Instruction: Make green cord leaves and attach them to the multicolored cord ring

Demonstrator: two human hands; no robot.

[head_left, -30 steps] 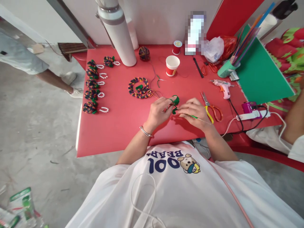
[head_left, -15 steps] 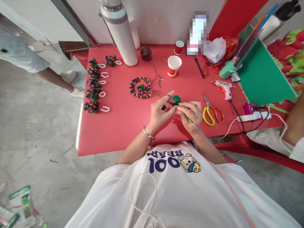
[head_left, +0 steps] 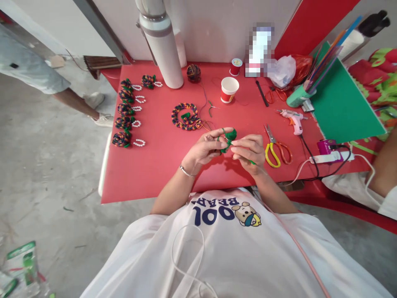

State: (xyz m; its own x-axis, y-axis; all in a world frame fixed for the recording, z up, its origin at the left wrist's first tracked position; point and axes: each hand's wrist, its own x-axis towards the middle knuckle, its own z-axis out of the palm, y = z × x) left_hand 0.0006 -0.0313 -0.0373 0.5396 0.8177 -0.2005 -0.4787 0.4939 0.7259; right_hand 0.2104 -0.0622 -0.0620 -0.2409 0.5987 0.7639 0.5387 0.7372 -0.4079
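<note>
My left hand (head_left: 206, 147) is closed on green yarn (head_left: 228, 142), with a strand looped over its raised forefinger. Just past the fingertips lies a small ball of green yarn (head_left: 231, 134). Close by on the right, my right hand (head_left: 249, 152) pinches a crochet hook (head_left: 252, 162) with a green grip; its tip meets the yarn and is hard to make out. A coiled multicoloured crocheted strip (head_left: 173, 116) rests on the red table (head_left: 149, 174) beyond my left hand, with loose threads trailing toward my fingers.
Scissors (head_left: 273, 149) and a pink glue gun (head_left: 293, 119) lie to the right, near a power strip (head_left: 330, 157). A paper cup (head_left: 229, 90) and a tall white flask (head_left: 166, 54) stand farther back. Several crocheted rosettes (head_left: 121, 139) with bead loops line the left edge. Another person's leg (head_left: 74, 103) shows at left.
My left hand has turned and shifted slightly left and down, its forefinger now lifting the strand. The hook's shaft has swung, and more of the green yarn piece shows between my hands.
</note>
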